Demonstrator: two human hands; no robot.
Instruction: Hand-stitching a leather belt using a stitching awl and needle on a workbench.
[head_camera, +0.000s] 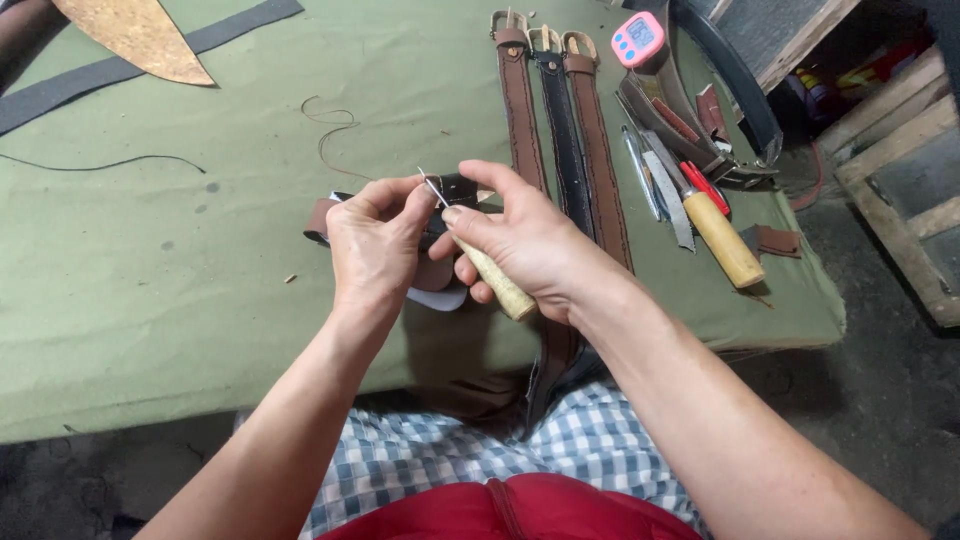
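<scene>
Leather strap, brown and folded over a dark piece (440, 215), sits raised just above the olive-green cloth-covered table (200, 300), near its front edge, caught between both hands. The left hand (372, 245) has its thumb and forefinger pressed together, pinching the strap from the left side, with the other fingers curled behind it. The right hand (525, 245) is closed around a pale wooden-handled awl (490, 275), whose thin metal point (432, 186) slants up and to the left and meets the strap right at the left fingertips; the handle end pokes out below the palm. A small pale offcut lies on the cloth just under the hands. Behind the hands, three long leather belts with brass-coloured buckles (560, 130), two brown and one black between them, lie side by side, running from the far edge of the table toward the person. Right of the belts rest a flat metal blade (668, 190), a red-handled tool (703, 186) and a thick wooden-handled tool (722, 240), close together. A pink digital timer (638, 38) stands at the far edge. A loose brown thread (330, 125) curls on the cloth to the left, and a tan piece of hide (140, 35) lies across a dark strip (120, 65) at the far left corner.
</scene>
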